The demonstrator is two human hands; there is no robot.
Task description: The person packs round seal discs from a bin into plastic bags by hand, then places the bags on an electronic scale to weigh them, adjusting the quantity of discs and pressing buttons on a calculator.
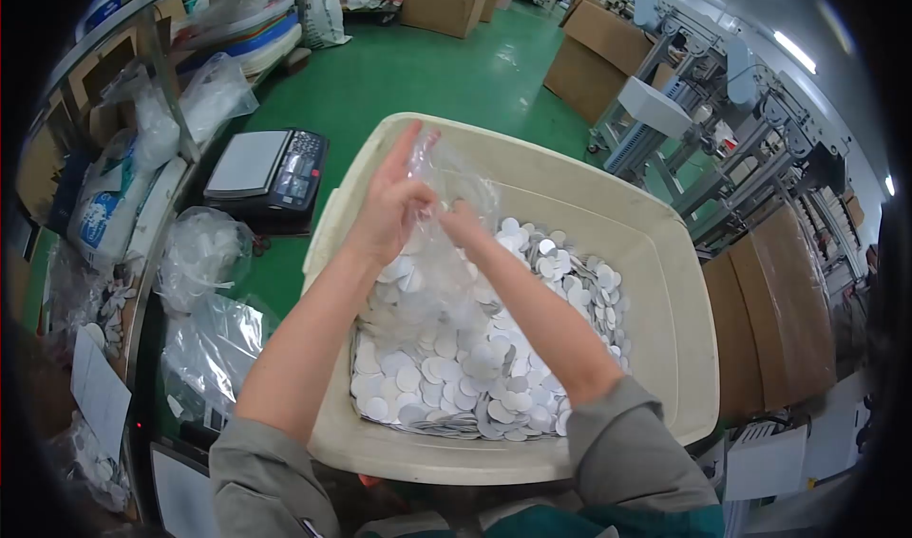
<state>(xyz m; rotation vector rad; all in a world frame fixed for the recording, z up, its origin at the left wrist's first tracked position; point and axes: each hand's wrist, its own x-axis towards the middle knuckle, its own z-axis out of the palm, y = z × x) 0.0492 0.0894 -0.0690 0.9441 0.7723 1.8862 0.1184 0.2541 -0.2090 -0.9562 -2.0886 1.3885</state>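
Note:
A clear plastic bag hangs from my two hands above a large cream plastic tub. My left hand grips the bag's upper part, with the index finger pointing up along it and the thumb bent across. Close beside it, my right hand is closed on the bag's other side; its fingertips are partly hidden by the film. Many thin round white discs, some with grey faces, lie loose in the tub under the bag. Through the film, discs show, but I cannot tell whether any are inside it.
A digital scale stands left of the tub, with crumpled plastic bags near it. A metal shelf rack holding bagged goods runs along the left. Cardboard boxes and machines stand on the right. Green floor stretches beyond the tub.

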